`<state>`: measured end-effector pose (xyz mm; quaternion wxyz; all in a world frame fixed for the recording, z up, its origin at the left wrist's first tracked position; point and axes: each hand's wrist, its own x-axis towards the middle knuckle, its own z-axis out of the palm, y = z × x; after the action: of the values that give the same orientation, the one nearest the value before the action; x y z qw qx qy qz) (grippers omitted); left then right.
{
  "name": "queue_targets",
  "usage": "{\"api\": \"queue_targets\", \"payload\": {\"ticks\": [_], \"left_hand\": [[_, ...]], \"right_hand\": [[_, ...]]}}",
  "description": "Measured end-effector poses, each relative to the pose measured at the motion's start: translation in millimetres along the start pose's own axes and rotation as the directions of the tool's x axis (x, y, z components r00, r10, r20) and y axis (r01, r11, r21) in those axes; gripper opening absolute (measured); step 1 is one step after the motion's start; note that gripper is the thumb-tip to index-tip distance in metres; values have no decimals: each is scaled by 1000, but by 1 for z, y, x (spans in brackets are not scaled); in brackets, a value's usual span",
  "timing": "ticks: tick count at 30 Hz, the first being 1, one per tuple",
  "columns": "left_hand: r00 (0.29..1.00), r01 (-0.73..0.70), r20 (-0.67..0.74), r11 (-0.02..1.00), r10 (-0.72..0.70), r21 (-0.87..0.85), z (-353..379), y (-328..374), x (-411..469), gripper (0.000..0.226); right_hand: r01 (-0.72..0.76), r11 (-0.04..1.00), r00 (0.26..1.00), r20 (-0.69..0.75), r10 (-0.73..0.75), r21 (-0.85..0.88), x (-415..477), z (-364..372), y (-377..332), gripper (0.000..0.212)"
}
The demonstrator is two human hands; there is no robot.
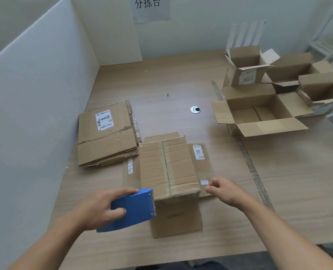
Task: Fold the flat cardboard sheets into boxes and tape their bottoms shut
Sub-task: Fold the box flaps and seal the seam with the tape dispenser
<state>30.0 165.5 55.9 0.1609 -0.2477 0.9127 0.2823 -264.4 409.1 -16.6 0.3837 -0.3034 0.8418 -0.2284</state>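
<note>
- Pale wood-grain tabletop (181, 78) fenced by white partition panels, with a paper sign (150, 6) on the back wall
- Half-made box (169, 168) bottom-up at the near middle of that tabletop, with loose flaps splayed flat toward the person and out to either side, and a glossy strip of clear tape along the bottom seam
- Left grip (97, 209) wrapped firmly round a blue tape dispenser (134, 209), whose front end touches the box's near left corner
- Right grip (224, 190) just beside the box's right flap, fingertips drawn together; cannot tell whether pinching a tape end, the flap edge or nothing
- Stack of flat sheets (105, 137) close by on the left, against the partition; finished boxes (259, 112) standing open well apart at the far right
- Probably light and easy to shove: used corrugated card, stiff across the panels but quick to buckle at scored folds and worn creases
- Best steadied with a flat palm on the closed bottom panels or held at a firm corner edge, never by the floppy splayed flaps
- Clear tape likely slick and clingy, so worth keeping taut
</note>
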Motion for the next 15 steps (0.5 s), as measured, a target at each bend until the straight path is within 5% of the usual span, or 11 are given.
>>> {"api": "queue_targets", "payload": {"ticks": [8,15], "left_hand": [[997,61,49,998,-60,-7,-6,10,9,48],[999,46,13,997,-46,-68,-7,6,-5,58]], "right_hand": [[-9,999,1000,12,9,35,0,-4,-6,25],[226,947,973,-109,-206,228,-15,-16,-4,19]]}}
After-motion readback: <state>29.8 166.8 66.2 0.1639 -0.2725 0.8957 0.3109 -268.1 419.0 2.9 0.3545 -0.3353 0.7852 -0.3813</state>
